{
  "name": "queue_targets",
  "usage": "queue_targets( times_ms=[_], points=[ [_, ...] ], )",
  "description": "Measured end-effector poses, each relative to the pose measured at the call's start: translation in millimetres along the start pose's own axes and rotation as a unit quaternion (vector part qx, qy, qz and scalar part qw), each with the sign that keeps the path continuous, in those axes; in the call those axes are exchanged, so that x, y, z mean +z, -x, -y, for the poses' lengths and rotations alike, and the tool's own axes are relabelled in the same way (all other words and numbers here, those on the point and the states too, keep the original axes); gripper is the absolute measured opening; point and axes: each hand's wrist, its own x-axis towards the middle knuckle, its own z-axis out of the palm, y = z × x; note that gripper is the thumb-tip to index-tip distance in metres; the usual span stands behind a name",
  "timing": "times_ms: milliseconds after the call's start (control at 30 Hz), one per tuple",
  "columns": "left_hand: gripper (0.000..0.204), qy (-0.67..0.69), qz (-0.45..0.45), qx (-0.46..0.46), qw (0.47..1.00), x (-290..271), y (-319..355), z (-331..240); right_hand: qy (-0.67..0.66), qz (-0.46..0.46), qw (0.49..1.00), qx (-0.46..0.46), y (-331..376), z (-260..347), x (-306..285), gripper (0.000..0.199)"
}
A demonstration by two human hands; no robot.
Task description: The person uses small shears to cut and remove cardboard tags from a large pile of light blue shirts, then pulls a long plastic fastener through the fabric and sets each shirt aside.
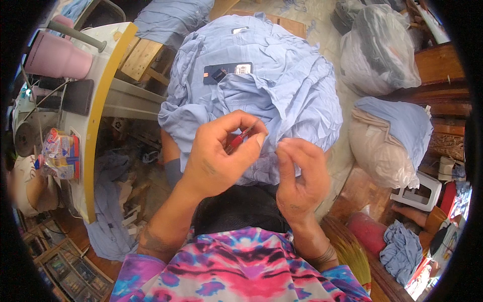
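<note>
I am seeing the left hand (214,156) closing its grip on a small red-handled tool (240,139), its tip at the light blue garment (261,85) lying over the lap. The right hand (299,176) is pinching a fold of that cloth just beside the tool.

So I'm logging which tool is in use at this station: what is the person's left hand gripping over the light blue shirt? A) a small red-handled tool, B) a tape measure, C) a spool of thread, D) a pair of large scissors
A: the left hand pinches a small red-handled tool whose thin tip points at the light blue shirt, while the right hand pinches the fabric beside it.
</note>
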Motion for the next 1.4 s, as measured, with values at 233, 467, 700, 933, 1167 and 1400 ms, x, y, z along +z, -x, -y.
queue_targets(
  times_ms=[233, 467, 700, 933, 1167, 1400],
  points=[
    [0.017, 0.139, 0.052, -0.151, 0.977, -2.5, -1.0, 10.0, 0.027, 0.034, 0.998, -0.048, 4.7, 3.1, -0.8, 0.023],
    [0.017, 0.141, 0.012, -0.164, 0.976, 9.4, 6.9, 22.5, -0.232, 0.022, 0.939, 0.252, 37.6, -0.4, 2.0, 0.019],
    [0.016, 0.113, -0.038, -0.048, 0.992, 23.3, 16.8, 40.3, -0.602, 0.079, 0.608, 0.511, 27.3, -4.2, -3.5, 0.028],
    [0.012, -0.041, -0.054, 0.026, 0.997, 9.2, 22.9, 23.1, -0.506, 0.046, 0.744, 0.435, 24.8, 0.5, -2.1, 0.024],
    [0.022, -0.253, 0.015, 0.263, 0.931, -1.5, 15.5, -5.1, -0.398, 0.032, 0.852, 0.337, 19.2, 8.1, -4.4, 0.022],
    [0.030, -0.351, 0.070, 0.292, 0.887, -9.1, 7.6, -13.6, -0.255, 0.047, 0.934, 0.245, 18.9, 5.1, -11.0, 0.016]
  ],
)
